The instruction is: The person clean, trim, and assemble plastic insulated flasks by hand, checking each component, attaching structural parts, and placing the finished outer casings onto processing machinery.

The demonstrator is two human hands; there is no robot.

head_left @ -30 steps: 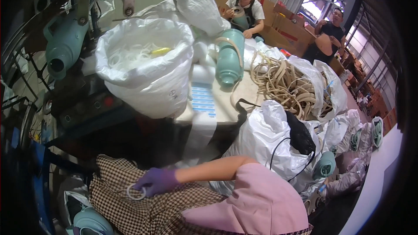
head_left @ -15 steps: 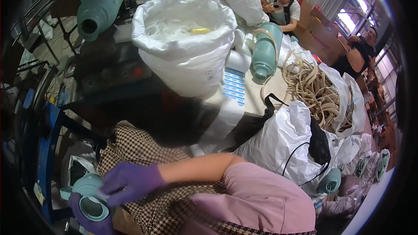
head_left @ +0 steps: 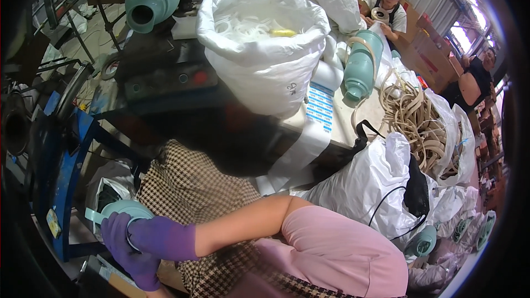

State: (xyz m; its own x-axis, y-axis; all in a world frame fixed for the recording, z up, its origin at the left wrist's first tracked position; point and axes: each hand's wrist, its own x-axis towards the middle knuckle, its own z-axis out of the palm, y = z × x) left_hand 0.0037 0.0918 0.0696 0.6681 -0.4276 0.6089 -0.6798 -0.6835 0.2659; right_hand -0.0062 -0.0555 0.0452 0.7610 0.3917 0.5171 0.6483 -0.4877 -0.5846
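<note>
Low at the left, my left hand (head_left: 122, 249), in a purple glove, is wrapped round the side of a pale green plastic thermos casing (head_left: 124, 208). The casing is tilted, and its handle sticks out to the left. My right hand (head_left: 160, 238), gloved the same, presses into the casing's open round mouth. Its fingers are hidden in there, so whether they hold anything does not show. A brown checked cloth (head_left: 187, 174) lies over my lap, under my right forearm.
A white sack (head_left: 254, 72) of clear plastic rings stands on the table beside a label strip (head_left: 319, 107). Green thermos casings lie at the upper left (head_left: 157, 0) and beyond the sack (head_left: 361, 66). Beige straps (head_left: 417, 118) pile up rightward. Two other people are behind.
My right hand has moved down into the casing's mouth, which showed open before. My left hand has shifted up round the casing's side. The whole view has shifted.
</note>
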